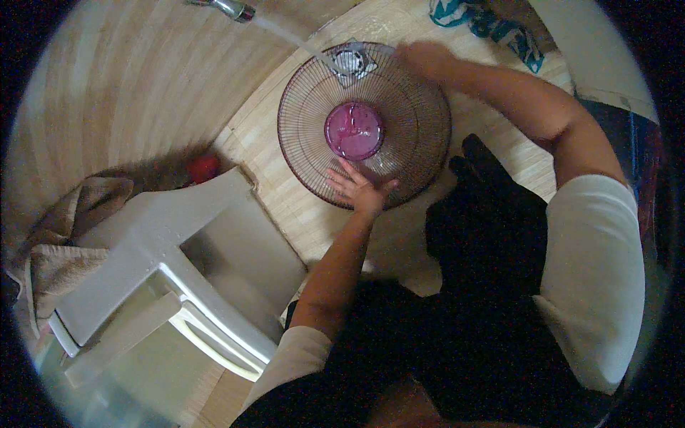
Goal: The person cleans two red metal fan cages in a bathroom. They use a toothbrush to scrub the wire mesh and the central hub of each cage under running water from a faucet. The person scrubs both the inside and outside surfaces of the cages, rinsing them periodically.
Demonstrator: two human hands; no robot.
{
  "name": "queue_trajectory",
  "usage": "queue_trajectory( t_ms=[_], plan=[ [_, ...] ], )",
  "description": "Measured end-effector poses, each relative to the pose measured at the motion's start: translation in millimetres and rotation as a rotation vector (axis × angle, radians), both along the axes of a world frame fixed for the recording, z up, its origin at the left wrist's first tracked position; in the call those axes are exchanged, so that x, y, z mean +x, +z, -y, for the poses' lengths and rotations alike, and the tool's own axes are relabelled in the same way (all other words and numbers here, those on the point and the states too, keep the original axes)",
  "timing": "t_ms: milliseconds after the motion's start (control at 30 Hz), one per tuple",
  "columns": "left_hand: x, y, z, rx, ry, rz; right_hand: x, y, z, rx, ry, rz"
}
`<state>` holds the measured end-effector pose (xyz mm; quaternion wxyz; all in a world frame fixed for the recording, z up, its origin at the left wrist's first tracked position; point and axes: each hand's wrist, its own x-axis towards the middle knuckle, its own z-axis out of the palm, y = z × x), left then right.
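Note:
A round wire fan grille [305, 128] with a pink centre disc [354, 131] lies on the floor before me. Its surface looks wet. Water from a chrome spout [230, 8] streams onto its far part, where a metal floor drain [350, 61] shows through the wires. My left hand [361, 190] rests with spread fingers on the near side of the grille, just below the disc. At the far right rim is my right hand [428, 59], blurred by motion. Its fingers cannot be made out, so its grip on the rim is unclear.
On the left stands a white plastic unit [144, 224] with a pale handle [214, 348]. A brown cloth [69, 262] and a red object [204, 168] are behind it. Teal-and-white material [492, 29] lies at the far right. A streaked wall [134, 80] bounds the left.

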<state>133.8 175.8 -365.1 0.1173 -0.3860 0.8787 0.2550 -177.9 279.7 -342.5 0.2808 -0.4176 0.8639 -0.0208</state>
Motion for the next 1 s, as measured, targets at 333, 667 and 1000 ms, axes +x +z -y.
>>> queue_trajectory(
  t_ms=[333,667,1000],
  plan=[
    [-35,43,30,-0.109,-0.122,-0.023,16,-9,-57,-0.172,-0.186,0.042],
    [-32,8,21,-0.144,0.063,0.09,30,-10,-11,-0.44,-0.165,0.047],
    [-27,3,18,-0.17,0.095,0.086,-14,-31,29,-0.167,0.091,-0.145]
  ],
)
